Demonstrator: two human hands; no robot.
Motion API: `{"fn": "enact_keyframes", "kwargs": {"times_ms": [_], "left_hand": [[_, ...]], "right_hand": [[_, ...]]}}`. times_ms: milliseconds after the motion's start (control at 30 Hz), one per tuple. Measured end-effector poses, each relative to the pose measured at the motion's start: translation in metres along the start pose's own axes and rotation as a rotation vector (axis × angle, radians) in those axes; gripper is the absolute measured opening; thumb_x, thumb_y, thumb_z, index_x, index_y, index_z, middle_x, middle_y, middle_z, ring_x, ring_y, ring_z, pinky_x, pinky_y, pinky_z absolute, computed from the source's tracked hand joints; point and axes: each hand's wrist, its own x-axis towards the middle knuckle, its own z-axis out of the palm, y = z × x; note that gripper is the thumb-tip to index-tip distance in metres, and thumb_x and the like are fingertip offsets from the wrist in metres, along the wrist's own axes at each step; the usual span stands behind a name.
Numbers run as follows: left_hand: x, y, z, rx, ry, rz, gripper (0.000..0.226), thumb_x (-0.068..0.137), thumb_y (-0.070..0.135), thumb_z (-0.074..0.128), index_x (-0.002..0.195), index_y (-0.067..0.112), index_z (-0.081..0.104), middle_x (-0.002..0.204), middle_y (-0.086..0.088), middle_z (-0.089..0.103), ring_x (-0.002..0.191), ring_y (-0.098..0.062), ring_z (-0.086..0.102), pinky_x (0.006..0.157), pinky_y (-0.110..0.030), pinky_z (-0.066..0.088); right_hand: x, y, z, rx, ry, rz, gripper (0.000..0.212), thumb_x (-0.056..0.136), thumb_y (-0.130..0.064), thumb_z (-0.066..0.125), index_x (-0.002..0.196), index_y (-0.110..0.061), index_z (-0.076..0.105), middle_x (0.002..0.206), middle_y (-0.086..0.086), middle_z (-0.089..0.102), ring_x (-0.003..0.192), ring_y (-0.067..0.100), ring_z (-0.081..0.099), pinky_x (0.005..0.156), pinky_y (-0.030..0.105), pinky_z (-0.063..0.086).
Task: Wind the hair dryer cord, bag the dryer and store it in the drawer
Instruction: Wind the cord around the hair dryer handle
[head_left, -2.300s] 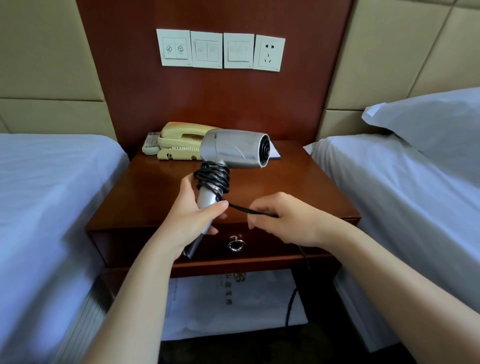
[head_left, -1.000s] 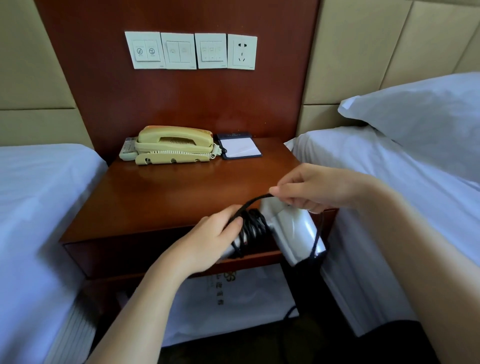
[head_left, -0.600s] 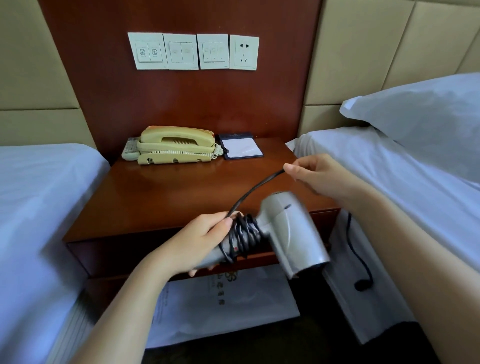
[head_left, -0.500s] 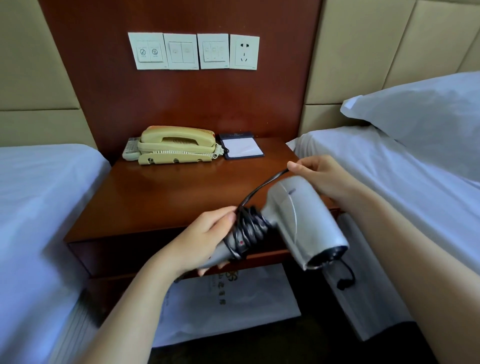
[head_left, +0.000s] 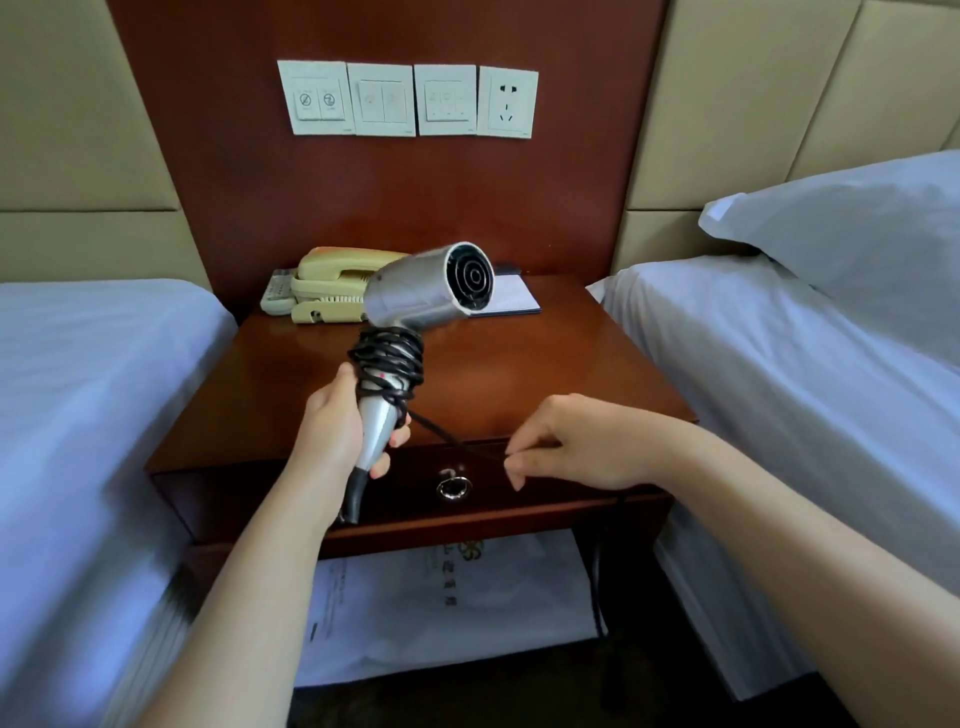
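While the two white-sheeted beds (head_left: 93, 389) fill the left and right edges of the frame, the action sits dead centre, over the red-brown wooden desk (head_left: 545, 374). Low in the frame, on the shelf under that desk, lies a flat white printed bag (head_left: 441, 608). It looks like the one meant for the dryer, and it's untouched.

Up above, the silver hair dryer (head_left: 415, 296) is held upright at centre frame, clear of the desk top, barrel pointing right. The left grip (head_left: 332, 426) is wrapped round the lower handle.

Now the black cord (head_left: 387, 356): a thick bundle of turns sits on the upper handle. One taut strand runs down and right to the right grip (head_left: 566, 441), whose fingertips pinch it in front of the dark wooden drawer (head_left: 519, 493). Past that pinch the cord drops away at lower right, and I can't tell how much is left.

So the winding is well along but not finished. Bagging hasn't begun, and the drawer is shut, its small metal ring pull (head_left: 453, 487) untouched.
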Motion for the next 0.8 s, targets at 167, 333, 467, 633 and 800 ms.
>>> {"fn": "enact_keyframes", "kwargs": {"times_ms": [167,333,467,633,800], "left_hand": [[-0.001,-0.005,-0.005,0.343,0.074,0.071,0.046,0.101,0.042,0.028,0.085,0.009,0.056,0.061,-0.013,0.059,0.039,-0.017,0.051,0.034,-0.021,0.033],[-0.004,-0.009,0.003,0.624,0.012,0.245,0.046,0.102,0.033,0.023,0.077,0.009,0.053,0.063,-0.017,0.06,0.041,-0.018,0.051,0.034,-0.023,0.035],[-0.01,-0.01,0.012,0.792,-0.063,0.302,0.05,0.1,0.033,0.022,0.08,-0.002,0.052,0.068,-0.026,0.059,0.032,-0.007,0.05,0.032,-0.02,0.035],[-0.023,-0.009,0.024,0.963,-0.279,0.417,0.05,0.1,0.04,0.02,0.07,0.015,0.05,0.057,0.003,0.047,0.053,-0.012,0.048,0.055,-0.028,0.035],[-0.03,-0.013,0.029,0.89,-0.478,0.345,0.085,0.088,0.064,0.001,0.089,0.003,0.061,0.07,-0.002,0.064,0.052,-0.004,0.051,0.053,-0.018,0.041]], "right_hand": [[-0.011,-0.028,-0.005,-0.105,0.135,-0.134,0.023,0.091,-0.03,0.056,0.077,-0.018,0.069,0.073,0.0,0.066,0.07,0.017,0.059,0.072,0.038,0.049],[-0.007,-0.034,-0.007,-0.157,0.454,-0.239,0.035,0.091,-0.039,0.048,0.07,-0.015,0.063,0.061,0.002,0.058,0.057,0.018,0.049,0.058,0.041,0.046],[-0.004,-0.032,-0.004,-0.316,0.542,-0.227,0.044,0.088,-0.05,0.032,0.07,-0.019,0.059,0.062,0.001,0.059,0.056,0.024,0.049,0.052,0.033,0.038],[-0.002,-0.026,-0.006,-0.375,0.575,-0.217,0.038,0.088,-0.048,0.038,0.071,-0.021,0.059,0.062,-0.004,0.058,0.056,0.019,0.047,0.047,0.028,0.029],[-0.004,-0.023,-0.009,-0.362,0.57,-0.194,0.031,0.084,-0.051,0.046,0.064,-0.028,0.043,0.054,-0.008,0.044,0.054,0.023,0.05,0.046,0.028,0.029]]}}
